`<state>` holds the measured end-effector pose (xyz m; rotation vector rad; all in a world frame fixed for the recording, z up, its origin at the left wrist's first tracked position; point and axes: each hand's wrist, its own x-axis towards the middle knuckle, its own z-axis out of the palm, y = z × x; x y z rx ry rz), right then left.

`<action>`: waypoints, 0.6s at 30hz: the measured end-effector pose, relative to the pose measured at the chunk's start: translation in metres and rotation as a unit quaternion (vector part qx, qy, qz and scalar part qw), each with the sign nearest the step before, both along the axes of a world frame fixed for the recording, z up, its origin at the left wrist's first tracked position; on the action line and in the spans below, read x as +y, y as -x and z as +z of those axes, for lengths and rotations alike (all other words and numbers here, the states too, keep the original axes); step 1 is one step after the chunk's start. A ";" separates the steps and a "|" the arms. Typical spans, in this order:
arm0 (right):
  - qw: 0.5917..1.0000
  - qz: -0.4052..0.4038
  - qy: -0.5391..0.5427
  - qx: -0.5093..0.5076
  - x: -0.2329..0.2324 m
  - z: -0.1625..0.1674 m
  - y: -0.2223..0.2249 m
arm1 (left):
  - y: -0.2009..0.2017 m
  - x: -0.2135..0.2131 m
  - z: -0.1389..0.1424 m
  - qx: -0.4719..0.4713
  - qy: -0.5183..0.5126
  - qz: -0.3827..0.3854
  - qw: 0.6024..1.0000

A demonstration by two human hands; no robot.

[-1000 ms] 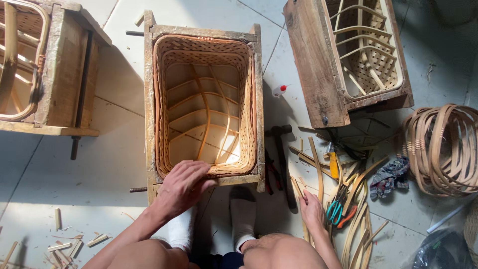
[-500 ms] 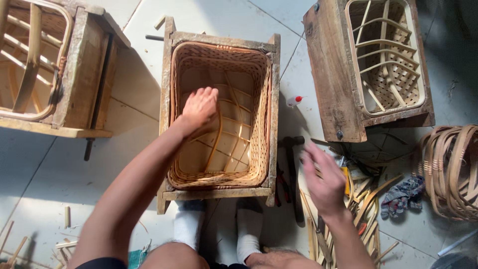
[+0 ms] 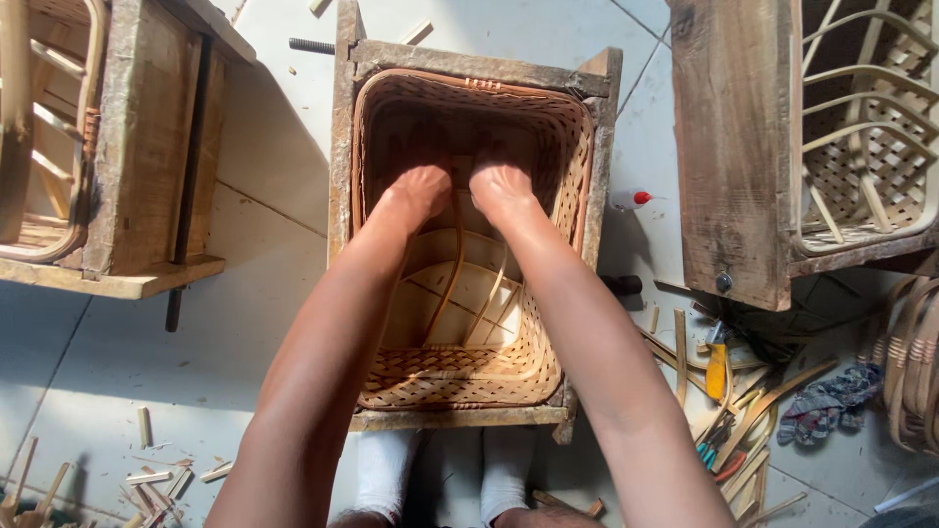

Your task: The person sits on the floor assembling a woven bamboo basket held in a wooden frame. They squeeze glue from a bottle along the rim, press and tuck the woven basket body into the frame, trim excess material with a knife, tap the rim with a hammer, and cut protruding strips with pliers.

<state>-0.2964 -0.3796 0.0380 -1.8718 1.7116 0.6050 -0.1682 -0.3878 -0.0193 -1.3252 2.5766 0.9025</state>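
Head view: woven basket seated in wooden frame on tiled floor; left hand and right hand side by side deep inside basket, fingers hidden, grip cannot be told; strips and cloth lie right

Under me is a pale tiled floor, half in sun. On it, right before my white socks, stands a wooden frame with a woven basket set inside. Another frame sits to the left, a third to the right. Cane offcuts lie scattered at lower left. At lower right lie bamboo strips, a yellow-handled tool, a crumpled rag (bluish, patterned) and a small red-capped bottle.
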 end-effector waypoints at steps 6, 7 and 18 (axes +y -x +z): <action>0.977 -0.048 0.204 -0.039 0.004 -0.010 0.000 | 0.014 0.002 0.002 -0.110 0.008 -0.077 0.991; 0.977 -0.056 0.205 -0.031 0.006 -0.006 -0.002 | 0.014 0.005 0.004 -0.123 0.013 -0.091 0.988; 0.984 -0.101 0.143 -0.026 0.015 -0.003 0.000 | 0.017 0.011 0.019 -0.209 0.001 -0.146 0.967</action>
